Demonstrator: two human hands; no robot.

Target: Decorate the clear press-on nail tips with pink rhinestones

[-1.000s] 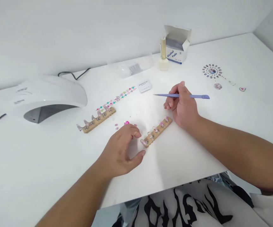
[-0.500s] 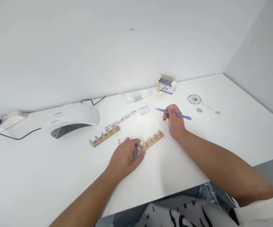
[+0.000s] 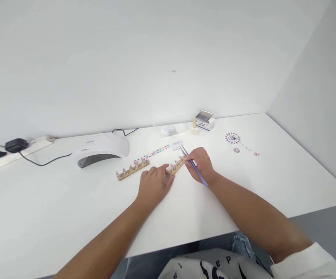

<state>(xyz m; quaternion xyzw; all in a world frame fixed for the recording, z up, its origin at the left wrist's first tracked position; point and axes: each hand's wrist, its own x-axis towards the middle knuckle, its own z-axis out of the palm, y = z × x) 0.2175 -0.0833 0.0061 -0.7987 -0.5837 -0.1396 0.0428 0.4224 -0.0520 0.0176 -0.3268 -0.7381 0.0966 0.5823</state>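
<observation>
My left hand [image 3: 154,184] grips the near end of a wooden nail stand [image 3: 179,167] between thumb and fingers. Several decorated false nails stand in a row along it. In my right hand [image 3: 201,164] are purple tweezers [image 3: 198,174], their tips pointing away from me over the stand's far end, close to a white alcohol pad packet [image 3: 176,145]. My right fingers are at the far end of the stand and partly cover it. A second wooden stand [image 3: 134,171] with false nails lies to the left, and behind it run strips of colourful small decorations [image 3: 153,153].
A white nail lamp [image 3: 104,149] with a cable sits at the left, near a power strip [image 3: 40,149]. At the back are a clear bag [image 3: 170,130], a polish bottle [image 3: 195,128] and an opened alcohol pads box [image 3: 205,121]. Nail charms [image 3: 232,138] form a ring at the right.
My right hand has moved left with the tweezers, from beside the stand to its far end, and the tweezers have turned. My left hand keeps its hold. The camera view has shifted upward.
</observation>
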